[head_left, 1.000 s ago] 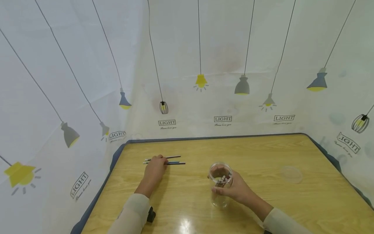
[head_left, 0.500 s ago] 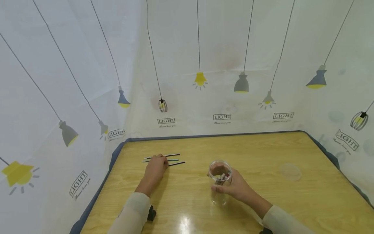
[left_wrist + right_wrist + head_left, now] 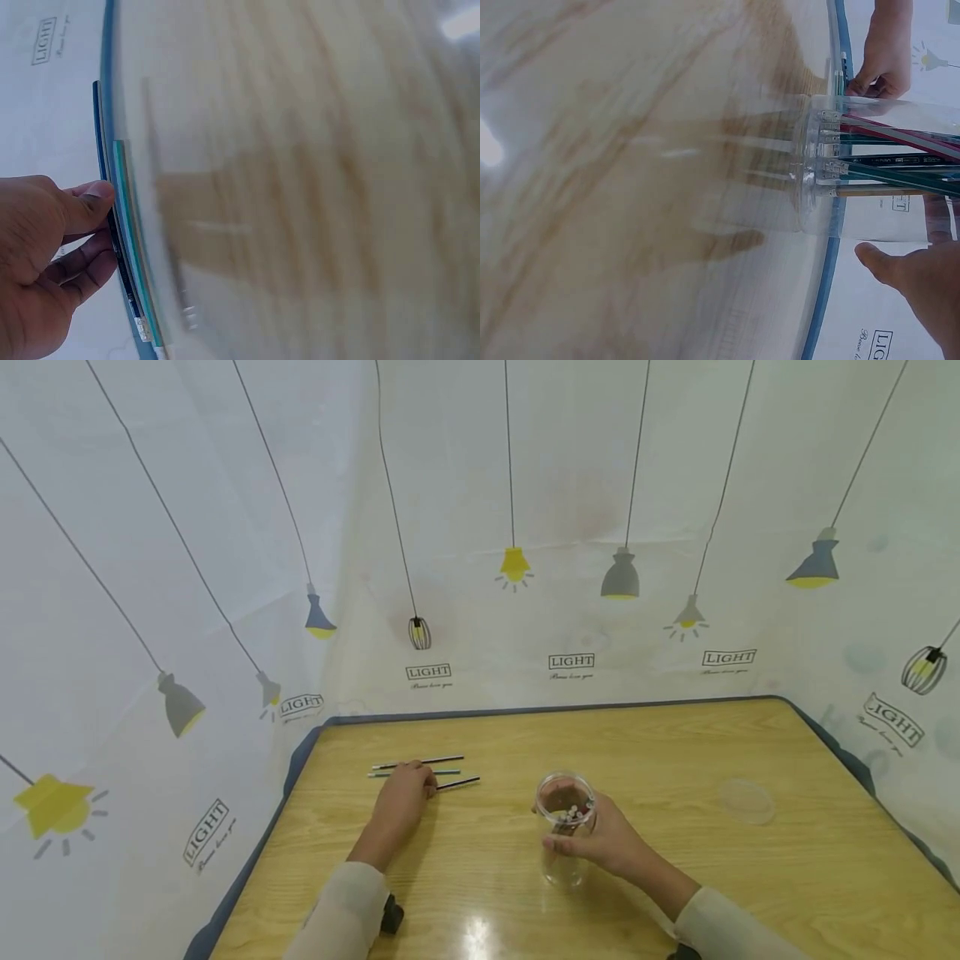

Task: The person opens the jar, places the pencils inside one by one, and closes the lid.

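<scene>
In the head view my left hand (image 3: pixel 405 802) is low over the table at left, thumb and fingertips pinching a dark pencil (image 3: pixel 459 783). A teal pencil (image 3: pixel 448 772) and another dark pencil (image 3: pixel 444 760) lie just beyond it, partly covered by the hand. The left wrist view shows the fingertips on a dark pencil (image 3: pixel 124 259) beside the teal one (image 3: pixel 132 217). My right hand (image 3: pixel 611 842) grips a clear jar (image 3: pixel 566 870) around its side. Several pencils (image 3: pixel 900 176) stand inside, eraser ends toward the open mouth.
A clear round lid (image 3: pixel 746 801) lies flat on the wooden table (image 3: pixel 660 752) at right. White sheeting (image 3: pixel 480 635) printed with lamps closes in the back and both sides. A black strap piece (image 3: pixel 392 914) sits at the left sleeve.
The pinched dark pencil has come away from the teal one, toward the near side, and now lies at a slant. The right hand and jar stay in place.
</scene>
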Available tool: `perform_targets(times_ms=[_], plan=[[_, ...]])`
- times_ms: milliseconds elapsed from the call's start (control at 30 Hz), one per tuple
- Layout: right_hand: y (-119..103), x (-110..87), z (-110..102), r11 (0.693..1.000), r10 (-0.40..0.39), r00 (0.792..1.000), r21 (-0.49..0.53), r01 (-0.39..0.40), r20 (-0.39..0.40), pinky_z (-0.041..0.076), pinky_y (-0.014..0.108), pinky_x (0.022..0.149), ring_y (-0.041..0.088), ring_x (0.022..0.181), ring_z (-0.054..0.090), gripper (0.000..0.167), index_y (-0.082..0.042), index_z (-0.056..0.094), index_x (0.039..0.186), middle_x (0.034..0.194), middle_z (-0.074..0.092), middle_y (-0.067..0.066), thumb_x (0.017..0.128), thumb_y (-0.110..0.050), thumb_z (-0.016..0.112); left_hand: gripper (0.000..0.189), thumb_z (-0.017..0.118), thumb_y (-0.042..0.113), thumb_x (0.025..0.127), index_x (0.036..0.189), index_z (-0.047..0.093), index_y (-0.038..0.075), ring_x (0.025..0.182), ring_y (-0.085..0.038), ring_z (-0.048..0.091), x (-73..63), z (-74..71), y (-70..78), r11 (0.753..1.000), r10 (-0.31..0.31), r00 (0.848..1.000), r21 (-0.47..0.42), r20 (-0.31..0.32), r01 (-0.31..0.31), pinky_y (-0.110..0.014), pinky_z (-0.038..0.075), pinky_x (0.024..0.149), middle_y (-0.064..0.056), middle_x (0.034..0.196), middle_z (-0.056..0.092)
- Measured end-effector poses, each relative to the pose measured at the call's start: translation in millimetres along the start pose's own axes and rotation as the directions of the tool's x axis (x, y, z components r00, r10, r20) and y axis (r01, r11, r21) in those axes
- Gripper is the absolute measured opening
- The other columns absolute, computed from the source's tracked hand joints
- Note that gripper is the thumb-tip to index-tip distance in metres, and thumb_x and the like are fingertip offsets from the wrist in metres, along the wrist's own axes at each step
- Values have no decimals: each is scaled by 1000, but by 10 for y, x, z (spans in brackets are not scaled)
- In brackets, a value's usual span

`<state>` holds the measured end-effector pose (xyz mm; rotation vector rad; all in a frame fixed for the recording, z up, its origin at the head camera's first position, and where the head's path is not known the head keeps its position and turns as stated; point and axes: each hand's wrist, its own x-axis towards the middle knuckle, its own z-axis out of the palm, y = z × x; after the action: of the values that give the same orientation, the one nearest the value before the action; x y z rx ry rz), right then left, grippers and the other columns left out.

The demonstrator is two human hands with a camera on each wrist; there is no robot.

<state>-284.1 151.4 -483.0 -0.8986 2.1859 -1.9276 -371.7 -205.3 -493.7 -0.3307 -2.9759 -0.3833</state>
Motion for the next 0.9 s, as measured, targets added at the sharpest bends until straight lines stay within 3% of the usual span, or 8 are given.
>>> perform_targets(times_ms=[333, 500, 633, 767, 900], plan=[[12, 5, 4, 1000, -13, 1000, -5, 13, -3, 61, 26, 103, 12, 121, 72, 54, -4, 60, 143, 136, 70, 31, 96, -7, 85, 5, 75, 13, 106, 107, 79, 10, 97, -25, 71, -70, -407, 185, 980, 6, 994, -198, -112, -28, -44, 63, 85, -5, 106, 73], [-9, -6, 5, 1000, -13, 1000, 0, 13, -7, 61, 28, 104, 14, 122, 71, 54, -6, 59, 143, 138, 69, 30, 95, -6, 86, 7, 75, 16, 106, 110, 79, 12, 98, -22, 73, -66, -578, 283, 944, -8, 990, -329, -142, -40, -41, 64, 86, -4, 107, 75], [-28, 1, 11, 1000, -17, 1000, 4, 17, -16, 61, 28, 104, 20, 123, 72, 54, -8, 60, 142, 137, 70, 27, 95, -6, 87, 12, 74, 24, 108, 117, 79, 17, 104, -21, 75, -86, -719, 400, 880, -40, 992, -475, -118, -21, -43, 64, 92, -2, 112, 78], [-18, 20, 13, 999, -34, 999, -17, 34, -27, 60, 26, 104, 25, 123, 72, 53, -9, 61, 139, 135, 71, 28, 94, -6, 88, 19, 74, 28, 108, 122, 79, 17, 110, -22, 76, -121, -865, 577, 798, -59, 994, -603, -98, -12, -45, 64, 95, -3, 115, 80], [2, 22, 2, 999, -41, 999, 0, 41, -23, 61, 27, 105, 19, 121, 73, 52, -5, 61, 139, 134, 69, 35, 94, -4, 87, 21, 74, 28, 108, 124, 79, 15, 106, -22, 76, -157, -963, 769, 716, -39, 996, -698, -81, -29, -43, 64, 93, -6, 115, 79]])
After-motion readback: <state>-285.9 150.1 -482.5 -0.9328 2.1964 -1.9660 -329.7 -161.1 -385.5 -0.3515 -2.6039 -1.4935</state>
